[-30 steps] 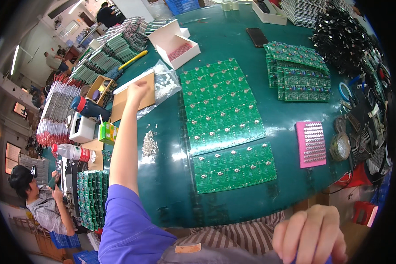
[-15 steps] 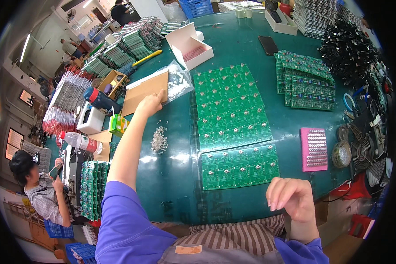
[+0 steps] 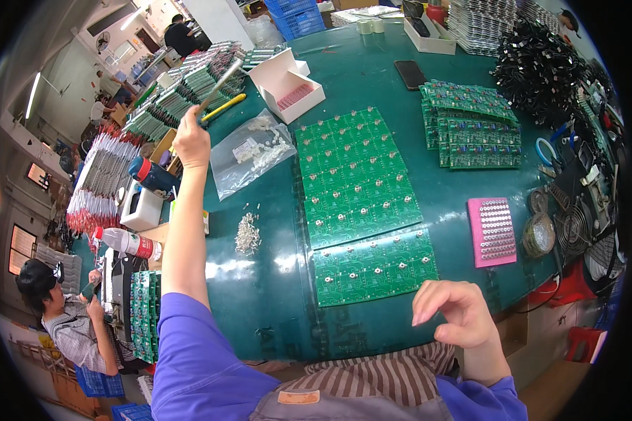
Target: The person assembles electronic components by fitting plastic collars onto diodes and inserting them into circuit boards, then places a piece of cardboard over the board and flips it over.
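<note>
My left hand (image 3: 192, 140) is raised at the far left, closed on a piece of cardboard (image 3: 221, 85) that stands tilted and is seen nearly edge-on. Just right of that forearm lies a clear plastic bag (image 3: 235, 175) with small white parts inside. A loose pile of small clear parts (image 3: 247, 235) rests nearer to me on the green table. Over the near edge hangs my right hand (image 3: 456, 316), its fingers loosely bent, thumb apart, with nothing visible in it. Closest to it are green circuit boards (image 3: 358, 168) set in a block, each bearing small round metallic parts.
A white box (image 3: 302, 102) with pink contents stands behind the boards. At right are stacked populated boards (image 3: 474, 126), a phone (image 3: 409, 74), a pink foam block (image 3: 494, 231) and black cables (image 3: 541, 70). Bottles (image 3: 130, 242) crowd the left; a person (image 3: 70, 316) sits there.
My left hand has lifted the cardboard off the plastic bag and carried it up and to the left, uncovering the bag. My right hand stays near the table edge, its thumb now showing.
</note>
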Demonstrator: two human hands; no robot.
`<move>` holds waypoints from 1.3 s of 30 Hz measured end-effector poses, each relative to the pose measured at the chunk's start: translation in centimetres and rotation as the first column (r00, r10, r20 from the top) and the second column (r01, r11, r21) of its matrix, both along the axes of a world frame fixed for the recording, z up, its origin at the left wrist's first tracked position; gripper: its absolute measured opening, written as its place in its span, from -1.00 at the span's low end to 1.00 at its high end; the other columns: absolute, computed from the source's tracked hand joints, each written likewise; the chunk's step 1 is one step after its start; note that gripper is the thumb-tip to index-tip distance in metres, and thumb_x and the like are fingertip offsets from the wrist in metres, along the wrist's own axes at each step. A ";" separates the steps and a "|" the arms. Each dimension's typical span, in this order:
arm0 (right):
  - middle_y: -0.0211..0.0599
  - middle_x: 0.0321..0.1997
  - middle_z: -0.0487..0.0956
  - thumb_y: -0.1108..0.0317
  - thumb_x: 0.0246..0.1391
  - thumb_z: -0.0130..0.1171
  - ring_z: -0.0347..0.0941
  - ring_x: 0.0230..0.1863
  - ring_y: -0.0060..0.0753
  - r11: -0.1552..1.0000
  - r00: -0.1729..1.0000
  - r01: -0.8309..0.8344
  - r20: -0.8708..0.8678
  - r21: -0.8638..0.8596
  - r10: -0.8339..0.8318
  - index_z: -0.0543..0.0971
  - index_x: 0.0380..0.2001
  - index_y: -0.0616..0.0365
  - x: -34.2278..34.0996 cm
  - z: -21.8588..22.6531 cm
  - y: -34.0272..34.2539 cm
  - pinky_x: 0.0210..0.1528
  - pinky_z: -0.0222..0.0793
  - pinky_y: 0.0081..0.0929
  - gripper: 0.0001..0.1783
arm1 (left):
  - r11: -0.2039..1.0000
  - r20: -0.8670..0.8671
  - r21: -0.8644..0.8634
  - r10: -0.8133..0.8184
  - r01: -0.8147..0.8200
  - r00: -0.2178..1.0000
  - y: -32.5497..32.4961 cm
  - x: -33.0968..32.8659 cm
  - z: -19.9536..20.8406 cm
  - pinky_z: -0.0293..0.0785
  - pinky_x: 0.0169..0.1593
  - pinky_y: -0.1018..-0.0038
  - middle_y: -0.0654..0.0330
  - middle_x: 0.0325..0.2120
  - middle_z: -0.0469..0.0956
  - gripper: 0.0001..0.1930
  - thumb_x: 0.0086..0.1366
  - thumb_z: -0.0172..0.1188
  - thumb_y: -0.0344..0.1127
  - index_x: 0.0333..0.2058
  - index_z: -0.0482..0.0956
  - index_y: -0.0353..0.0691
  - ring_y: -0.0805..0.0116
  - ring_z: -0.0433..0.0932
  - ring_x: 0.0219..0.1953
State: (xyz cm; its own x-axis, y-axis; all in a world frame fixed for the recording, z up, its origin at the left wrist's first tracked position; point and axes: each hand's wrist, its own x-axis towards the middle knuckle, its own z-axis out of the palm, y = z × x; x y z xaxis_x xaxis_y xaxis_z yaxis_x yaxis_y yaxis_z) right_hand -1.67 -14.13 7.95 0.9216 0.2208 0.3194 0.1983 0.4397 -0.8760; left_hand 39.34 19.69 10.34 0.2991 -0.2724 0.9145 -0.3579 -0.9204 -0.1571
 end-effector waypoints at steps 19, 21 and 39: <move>-0.33 -0.31 0.55 0.60 -0.10 0.19 0.49 -0.23 -0.32 0.288 0.463 0.886 0.697 -0.362 -0.547 0.47 -0.32 0.17 5.3 4.3 0.9 -0.13 0.33 -0.51 -0.78 | 0.676 -0.200 0.101 -0.705 0.730 0.680 -12.7 -30.4 13.2 0.48 -0.15 0.42 0.02 -0.26 0.59 -0.68 0.21 0.03 -0.43 -0.07 0.46 -0.43 0.25 0.60 -0.33; -0.30 -0.34 0.53 0.57 -0.01 0.13 0.49 -0.26 -0.44 0.307 0.529 0.848 0.651 -0.432 -0.544 0.44 -0.28 0.22 4.6 3.7 0.5 -0.22 0.33 -0.62 -0.82 | 0.733 -0.173 0.271 -0.600 0.624 0.781 -12.2 -29.8 13.0 0.41 -0.04 0.37 -0.02 -0.12 0.50 -0.53 0.18 0.16 -0.28 0.01 0.37 -0.42 0.18 0.52 -0.15; -0.26 -0.25 0.53 0.30 -0.04 0.23 0.39 -0.32 -0.56 0.628 0.751 0.364 -0.182 -0.688 -0.635 0.46 -0.19 0.26 4.9 -8.4 -4.1 -0.18 0.34 -0.52 -0.64 | 0.681 -0.683 -0.705 -0.727 -0.197 -0.073 -6.5 -29.7 -7.4 0.46 -0.22 0.60 0.19 -0.25 0.45 -0.46 0.08 0.27 -0.43 0.05 0.33 -0.39 0.50 0.50 -0.32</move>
State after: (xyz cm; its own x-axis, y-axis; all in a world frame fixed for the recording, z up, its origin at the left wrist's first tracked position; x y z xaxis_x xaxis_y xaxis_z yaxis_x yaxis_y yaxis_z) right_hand 3.22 -18.27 -0.46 0.9485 -0.3023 -0.0951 -0.1737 -0.2448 -0.9539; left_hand 9.69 13.16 2.89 0.9259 -0.3272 -0.1886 0.0539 -0.3799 0.9235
